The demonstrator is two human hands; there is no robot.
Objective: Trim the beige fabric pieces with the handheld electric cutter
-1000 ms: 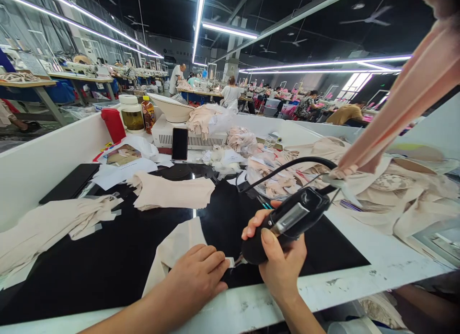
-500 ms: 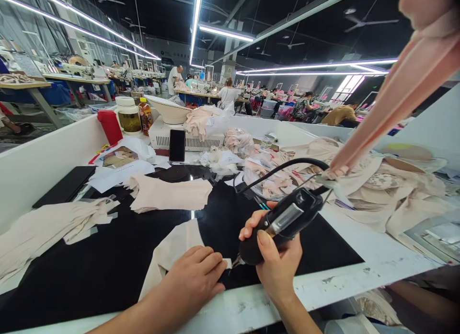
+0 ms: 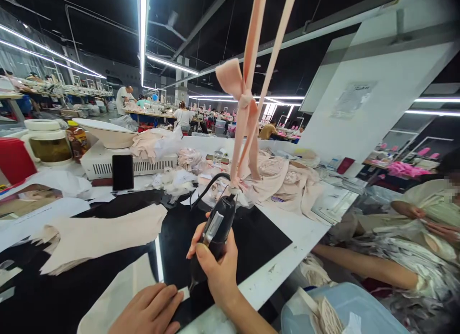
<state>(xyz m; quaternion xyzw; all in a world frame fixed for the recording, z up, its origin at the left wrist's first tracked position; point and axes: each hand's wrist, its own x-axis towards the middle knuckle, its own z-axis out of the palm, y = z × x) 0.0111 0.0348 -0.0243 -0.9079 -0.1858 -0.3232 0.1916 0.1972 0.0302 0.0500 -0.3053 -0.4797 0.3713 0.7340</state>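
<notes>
Black corded handheld tool (image 3: pixel 223 228) in right hand (image 3: pixel 219 272)
Right fingers wrap around it; the left hand (image 3: pixel 150 307) rests on pale beige cloth (image 3: pixel 122 287), its fingers' grip unclear.

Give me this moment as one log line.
left hand: on beige cloth | right hand: grips black tool | pink strip: knotted above tool
</notes>
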